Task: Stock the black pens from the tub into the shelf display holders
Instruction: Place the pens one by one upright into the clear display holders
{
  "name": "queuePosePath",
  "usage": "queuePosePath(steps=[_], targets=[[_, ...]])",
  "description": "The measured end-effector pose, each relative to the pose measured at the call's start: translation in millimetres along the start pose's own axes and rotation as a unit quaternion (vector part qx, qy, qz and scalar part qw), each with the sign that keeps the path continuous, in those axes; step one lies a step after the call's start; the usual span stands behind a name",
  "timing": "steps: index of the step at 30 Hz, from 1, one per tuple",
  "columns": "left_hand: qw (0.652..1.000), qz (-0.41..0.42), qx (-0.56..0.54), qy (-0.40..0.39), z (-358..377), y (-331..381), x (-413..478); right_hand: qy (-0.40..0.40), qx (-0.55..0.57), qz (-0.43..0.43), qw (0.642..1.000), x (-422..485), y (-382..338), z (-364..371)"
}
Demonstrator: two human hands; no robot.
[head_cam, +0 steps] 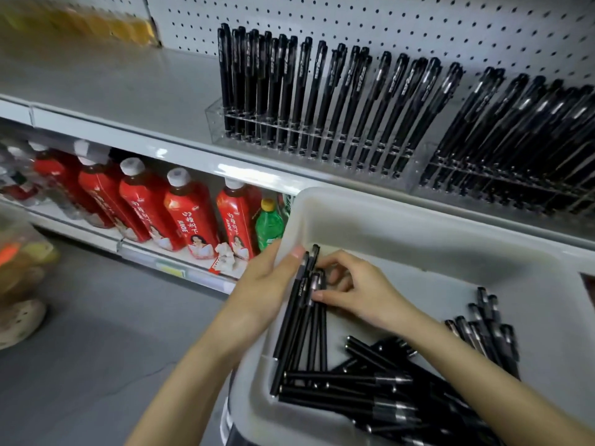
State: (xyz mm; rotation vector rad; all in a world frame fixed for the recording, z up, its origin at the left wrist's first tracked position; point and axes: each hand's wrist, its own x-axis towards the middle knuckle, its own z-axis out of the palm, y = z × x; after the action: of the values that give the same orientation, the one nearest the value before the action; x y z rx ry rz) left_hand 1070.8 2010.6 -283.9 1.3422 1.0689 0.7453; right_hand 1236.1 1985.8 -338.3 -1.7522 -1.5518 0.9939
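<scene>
Loose pens (370, 391): I see a heap of black pens lying crosswise in the near corner of the tub (402, 226), with a smaller cluster (486, 329) by its right wall.
Left hand (267, 284): it grips a bundle of pens (302, 320) from the left, thumb laid over the capped ends; its fingers are hidden underneath.
Right hand (357, 291): it comes in from the right and pinches the same bundle near the caps, thumb on the near side, fingers curled over the far side.
Bundle: held inside the tub by its left wall, caps pointing away from me, tips down at the heap.
Tub: pale plastic, just in front of the upper shelf (128, 91).
Lower shelf (145, 252): a row of red bottles (190, 217), and a green bottle (269, 225) beside the tub's left rim.
Left holder (219, 123): clear, standing on the upper shelf, filled with rows of black pens leaning back.
Right holder (418, 162): clear, just beside the first, also packed with pens; I find it blurred toward the frame edge.
Pegboard (386, 20): white, behind both holders.
</scene>
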Motion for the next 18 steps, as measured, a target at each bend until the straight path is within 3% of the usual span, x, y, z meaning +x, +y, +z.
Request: queuePosePath(steps=[6,13,18], targets=[[1.000,-0.001,0.014,0.001,-1.3,0.4,-0.1,-0.032,0.109,0.038,0.993,-1.8,1.7,3.1],[1.000,-0.004,0.021,-0.010,-1.1,1.5,0.7,-0.082,0.264,0.086,0.957,-11.6,-12.4,-9.5],[0.996,-0.001,0.090,0.014,-1.7,3.4,-0.5,-0.144,0.271,0.088,0.948,-20.9,-22.5,-18.4]])
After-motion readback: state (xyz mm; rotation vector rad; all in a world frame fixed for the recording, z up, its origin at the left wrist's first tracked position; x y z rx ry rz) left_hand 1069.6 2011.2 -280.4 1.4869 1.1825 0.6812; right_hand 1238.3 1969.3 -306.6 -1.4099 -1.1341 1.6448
